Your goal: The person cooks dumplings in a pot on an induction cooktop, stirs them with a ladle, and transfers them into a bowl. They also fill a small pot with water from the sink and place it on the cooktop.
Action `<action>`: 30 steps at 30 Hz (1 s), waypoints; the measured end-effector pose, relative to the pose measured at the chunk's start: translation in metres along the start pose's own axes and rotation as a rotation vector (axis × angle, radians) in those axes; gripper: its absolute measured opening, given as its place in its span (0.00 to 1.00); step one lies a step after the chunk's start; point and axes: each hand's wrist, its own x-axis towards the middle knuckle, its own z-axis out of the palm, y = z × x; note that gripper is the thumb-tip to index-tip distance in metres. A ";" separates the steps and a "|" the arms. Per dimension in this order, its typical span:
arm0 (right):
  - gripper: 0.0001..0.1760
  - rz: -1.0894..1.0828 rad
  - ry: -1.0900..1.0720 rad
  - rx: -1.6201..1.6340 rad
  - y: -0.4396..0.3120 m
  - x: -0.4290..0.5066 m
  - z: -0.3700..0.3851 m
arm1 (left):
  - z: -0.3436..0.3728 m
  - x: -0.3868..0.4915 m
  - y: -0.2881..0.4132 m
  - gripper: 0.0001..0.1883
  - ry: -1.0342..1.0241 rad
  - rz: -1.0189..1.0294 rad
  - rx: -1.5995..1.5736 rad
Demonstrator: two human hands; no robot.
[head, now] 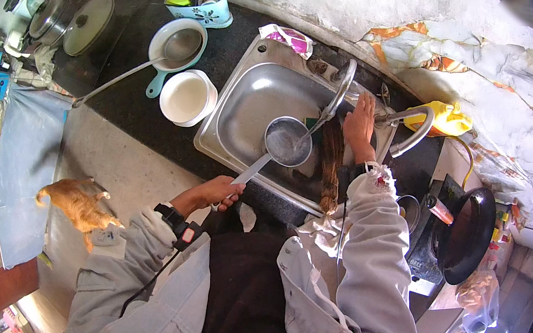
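Note:
My left hand (221, 193) grips the grey handle of a ladle (289, 142), whose round metal bowl is over the stainless steel sink (250, 106). Water runs from the curved faucet (343, 84) into the bowl. My right hand (361, 121) lies with its fingers stretched out near the faucet base at the sink's right rim; I see nothing held in it. Just left of my right wrist, a brown bundle of fibres or a brush (329, 171) lies across the sink's right side, its end on the front rim. Part of a green pad (310, 123) shows behind the ladle.
Left of the sink stand a white bowl (184, 97) and a handled pot (153, 46) holding a long-handled ladle. A utensil holder (207, 15) is behind them. At right are a second curved spout (420, 133), a yellow bag (438, 119) and a black wok (467, 235). An orange cat (75, 204) is at left.

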 end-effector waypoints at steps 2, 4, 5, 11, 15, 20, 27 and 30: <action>0.38 -0.028 0.012 0.083 0.003 0.000 0.000 | 0.005 -0.004 0.001 0.13 0.022 0.004 -0.011; 0.38 -0.035 -0.004 0.128 0.007 0.001 -0.002 | 0.010 -0.008 0.004 0.12 0.044 0.010 -0.016; 0.38 -0.042 -0.014 0.134 0.008 0.002 -0.003 | 0.013 -0.011 0.005 0.12 0.057 0.018 -0.014; 0.37 -0.029 0.000 0.171 0.005 0.004 -0.003 | 0.028 -0.033 0.009 0.10 0.221 0.054 0.108; 0.37 0.015 -0.016 0.179 -0.001 0.000 -0.001 | 0.036 -0.049 0.003 0.11 0.342 0.152 0.130; 0.36 0.137 -0.015 0.293 -0.014 0.004 0.006 | 0.040 -0.069 0.001 0.10 0.428 0.194 0.115; 0.38 0.245 -0.051 0.743 -0.015 0.015 0.028 | 0.054 -0.097 0.005 0.09 0.484 0.259 0.065; 0.38 0.239 -0.035 1.078 -0.002 0.009 0.040 | 0.053 -0.112 0.009 0.08 0.386 0.278 -0.140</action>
